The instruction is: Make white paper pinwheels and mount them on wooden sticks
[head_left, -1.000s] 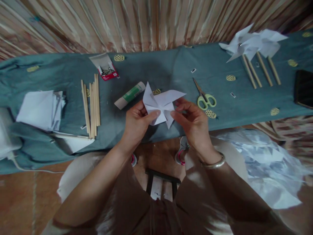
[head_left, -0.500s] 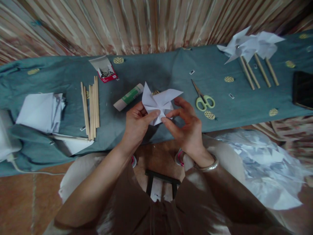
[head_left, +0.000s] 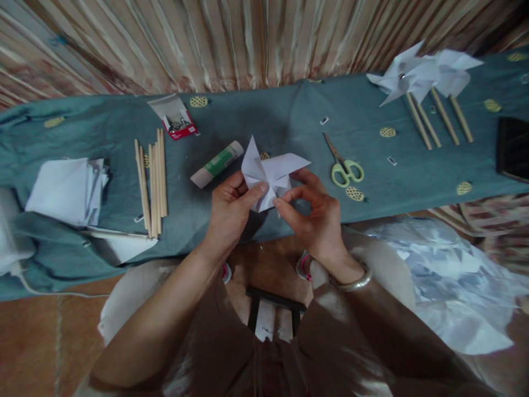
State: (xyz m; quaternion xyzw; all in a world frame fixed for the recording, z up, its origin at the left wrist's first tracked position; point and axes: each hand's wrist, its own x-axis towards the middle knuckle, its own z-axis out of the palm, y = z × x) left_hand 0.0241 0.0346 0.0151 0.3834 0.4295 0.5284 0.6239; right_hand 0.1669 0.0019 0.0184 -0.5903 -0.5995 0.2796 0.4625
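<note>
A white paper pinwheel [head_left: 275, 171] with folded blades is held between my hands over the near edge of the table. My left hand [head_left: 233, 204] grips its left side, thumb pressed on the paper close to the centre and fingers behind. On the lower right edge, my right hand [head_left: 312, 212] pinches the paper between thumb and index finger, the other fingers curled behind it. A green and white glue stick [head_left: 217, 164] lies just beyond my left hand. Scissors [head_left: 344, 165] with light green handles rest to the right of my right hand.
A small red and white box [head_left: 179, 124] of metal pins stands open. Wooden sticks [head_left: 157, 187] and a paper stack [head_left: 61, 190] lie left. Assembled pinwheels [head_left: 417, 77] and a dark object [head_left: 512, 149] are right. A plastic bag [head_left: 458, 286] of paper scraps sits below the table.
The pinwheel has turned slightly in my hands. My left thumb has shifted a little left from the centre, and my right fingers have drawn closer together on the paper edge.
</note>
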